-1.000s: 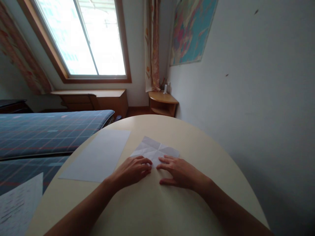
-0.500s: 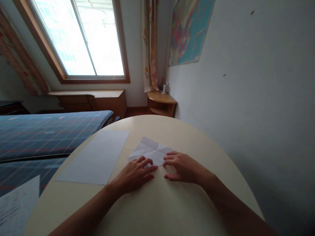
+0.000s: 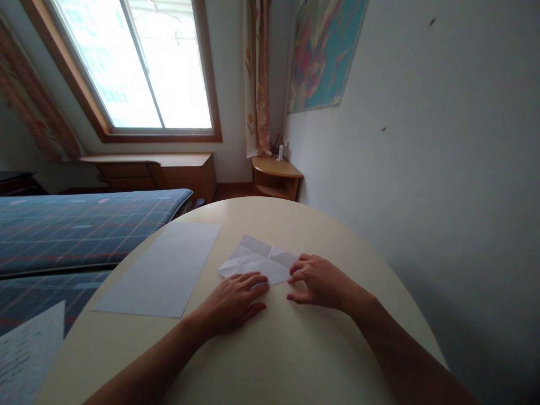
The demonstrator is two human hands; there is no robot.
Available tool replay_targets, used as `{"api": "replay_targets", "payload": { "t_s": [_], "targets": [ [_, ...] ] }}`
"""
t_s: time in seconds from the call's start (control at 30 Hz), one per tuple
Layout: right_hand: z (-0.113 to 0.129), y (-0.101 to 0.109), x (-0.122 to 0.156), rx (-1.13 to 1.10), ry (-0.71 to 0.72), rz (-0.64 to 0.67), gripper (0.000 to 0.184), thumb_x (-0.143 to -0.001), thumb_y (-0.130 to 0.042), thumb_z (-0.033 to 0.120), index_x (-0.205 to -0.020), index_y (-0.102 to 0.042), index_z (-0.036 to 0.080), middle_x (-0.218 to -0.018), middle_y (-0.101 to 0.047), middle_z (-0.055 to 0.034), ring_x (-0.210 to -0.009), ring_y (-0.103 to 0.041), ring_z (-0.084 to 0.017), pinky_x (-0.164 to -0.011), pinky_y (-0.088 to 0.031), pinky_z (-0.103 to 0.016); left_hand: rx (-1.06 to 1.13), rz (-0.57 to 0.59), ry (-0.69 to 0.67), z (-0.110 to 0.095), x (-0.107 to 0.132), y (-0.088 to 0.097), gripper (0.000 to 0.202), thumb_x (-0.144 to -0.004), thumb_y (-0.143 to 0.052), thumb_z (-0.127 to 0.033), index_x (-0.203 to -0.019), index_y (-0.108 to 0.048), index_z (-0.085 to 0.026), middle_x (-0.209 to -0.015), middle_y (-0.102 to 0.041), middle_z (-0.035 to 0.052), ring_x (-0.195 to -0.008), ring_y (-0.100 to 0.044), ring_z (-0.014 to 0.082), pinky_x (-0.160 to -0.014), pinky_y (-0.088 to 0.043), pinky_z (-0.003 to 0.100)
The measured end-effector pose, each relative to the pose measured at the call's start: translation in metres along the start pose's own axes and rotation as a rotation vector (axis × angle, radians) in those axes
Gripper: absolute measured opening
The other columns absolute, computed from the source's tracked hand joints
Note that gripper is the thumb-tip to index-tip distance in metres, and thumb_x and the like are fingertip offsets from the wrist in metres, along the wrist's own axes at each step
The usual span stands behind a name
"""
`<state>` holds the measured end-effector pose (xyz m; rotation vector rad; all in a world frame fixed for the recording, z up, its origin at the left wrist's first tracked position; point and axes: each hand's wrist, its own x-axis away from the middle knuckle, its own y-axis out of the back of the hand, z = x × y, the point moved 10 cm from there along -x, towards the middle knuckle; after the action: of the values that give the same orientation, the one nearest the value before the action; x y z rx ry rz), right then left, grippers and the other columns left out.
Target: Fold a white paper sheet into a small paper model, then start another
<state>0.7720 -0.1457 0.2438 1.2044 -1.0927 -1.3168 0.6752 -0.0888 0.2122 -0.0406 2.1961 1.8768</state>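
Note:
A creased white piece of paper (image 3: 265, 260) lies on the round cream table (image 3: 295, 354), with fold lines crossing near its middle. My left hand (image 3: 238, 298) rests along its near left edge, fingers stretched out and lying on the paper and table. At the paper's right corner is my right hand (image 3: 318, 281), its fingers apart and slightly bent, the fingertips touching or just over the edge. Both hands hide parts of the paper's near and right edges.
To the left on the table lies a larger plain white sheet (image 3: 162, 273). A printed sheet (image 3: 34, 351) shows at the lower left. Beyond the table's left edge is a mattress with a blue plaid cover (image 3: 93, 230). A white wall (image 3: 442, 185) stands on the right.
My right hand has slid right along the paper, toward its right corner. The fingers of my left hand have straightened and lie flatter on the near edge.

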Motion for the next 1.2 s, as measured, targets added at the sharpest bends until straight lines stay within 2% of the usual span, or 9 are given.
{"api": "replay_targets", "payload": {
  "t_s": [0.13,0.27,0.37,0.47,0.57,0.73,0.93,1.03,1.2],
  "targets": [
    [-0.013,0.003,0.003,-0.011,-0.063,0.029,0.015,-0.075,-0.075,0.038,-0.072,-0.077,0.024,-0.089,-0.076,-0.0023,-0.088,-0.064,-0.024,-0.082,-0.049,-0.035,0.018,0.009,0.009,0.001,-0.001,0.0,0.033,-0.098,-0.047,-0.038,-0.127,-0.053,-0.023,-0.134,-0.057,0.0075,-0.125,-0.052,0.0254,-0.102,-0.045,0.041],
    [-0.022,0.005,0.008,0.0,-0.112,0.041,0.014,-0.074,-0.074,0.034,-0.065,-0.075,0.023,-0.092,-0.076,-0.003,-0.093,-0.062,-0.026,-0.083,-0.049,-0.036,0.024,0.015,0.009,-0.001,-0.002,0.0,0.032,-0.098,-0.046,-0.038,-0.126,-0.053,-0.023,-0.133,-0.057,0.0071,-0.125,-0.052,0.0252,-0.101,-0.045,0.04],
    [-0.024,0.01,0.011,0.033,-0.127,-0.002,0.013,-0.077,-0.073,0.034,-0.073,-0.076,0.022,-0.096,-0.074,-0.0064,-0.096,-0.06,-0.027,-0.086,-0.048,-0.037,0.02,0.023,0.019,0.0,-0.001,-0.001,0.033,-0.098,-0.047,-0.039,-0.128,-0.052,-0.024,-0.134,-0.057,0.0065,-0.125,-0.052,0.0249,-0.102,-0.044,0.039],
    [-0.019,0.014,0.01,0.055,-0.125,-0.069,0.015,-0.08,-0.07,0.03,-0.091,-0.075,0.021,-0.101,-0.069,-0.0081,-0.097,-0.059,-0.025,-0.087,-0.048,-0.037,0.014,0.02,0.022,0.0,0.0,-0.001,0.033,-0.098,-0.047,-0.039,-0.128,-0.051,-0.025,-0.135,-0.057,0.0063,-0.125,-0.053,0.0249,-0.102,-0.044,0.039],
    [-0.007,0.007,0.007,0.04,-0.074,-0.062,0.024,-0.082,-0.069,0.032,-0.105,-0.073,0.026,-0.107,-0.066,-0.0068,-0.098,-0.059,-0.025,-0.088,-0.048,-0.037,0.007,0.008,0.017,0.0,0.0,-0.001,0.034,-0.098,-0.048,-0.038,-0.128,-0.051,-0.025,-0.135,-0.056,0.0066,-0.125,-0.053,0.025,-0.102,-0.044,0.039],
    [-0.008,-0.009,0.003,0.011,-0.083,0.013,0.024,-0.092,-0.059,0.037,-0.107,-0.073,0.025,-0.106,-0.068,-0.0083,-0.095,-0.062,-0.024,-0.084,-0.049,-0.035,0.019,-0.003,0.005,-0.007,0.0,0.002,0.035,-0.097,-0.048,-0.039,-0.128,-0.053,-0.023,-0.131,-0.059,0.0081,-0.118,-0.056,0.0261,-0.099,-0.046,0.042],
    [-0.011,-0.013,-0.001,0.002,-0.152,-0.028,0.032,-0.096,-0.05,0.041,-0.106,-0.07,0.019,-0.12,-0.066,-0.0124,-0.112,-0.059,-0.028,-0.097,-0.045,-0.04,0.173,0.045,-0.086,-0.028,0.001,0.005,0.04,-0.096,-0.048,-0.034,-0.135,-0.049,-0.024,-0.138,-0.057,0.0061,-0.124,-0.054,0.0252,-0.105,-0.043,0.043],
    [-0.012,-0.021,-0.002,-0.009,-0.203,-0.026,0.044,-0.091,-0.056,0.049,-0.118,-0.065,0.015,-0.133,-0.058,-0.0159,-0.126,-0.05,-0.033,-0.104,-0.04,-0.044,0.203,0.03,-0.067,-0.022,0.002,0.004,0.038,-0.096,-0.046,-0.029,-0.134,-0.051,-0.024,-0.139,-0.056,0.006,-0.131,-0.047,0.0249,-0.11,-0.04,0.044],
    [-0.015,-0.034,0.002,-0.082,-0.252,0.013,0.083,-0.08,-0.055,0.071,-0.138,-0.05,0.01,-0.148,-0.042,-0.0177,-0.141,-0.027,-0.038,-0.114,-0.029,-0.049,0.158,0.013,0.011,0.001,0.004,-0.003,0.038,-0.094,-0.051,-0.03,-0.132,-0.053,-0.024,-0.148,-0.045,0.0082,-0.139,-0.037,0.0278,-0.114,-0.033,0.049]
  ]
}}
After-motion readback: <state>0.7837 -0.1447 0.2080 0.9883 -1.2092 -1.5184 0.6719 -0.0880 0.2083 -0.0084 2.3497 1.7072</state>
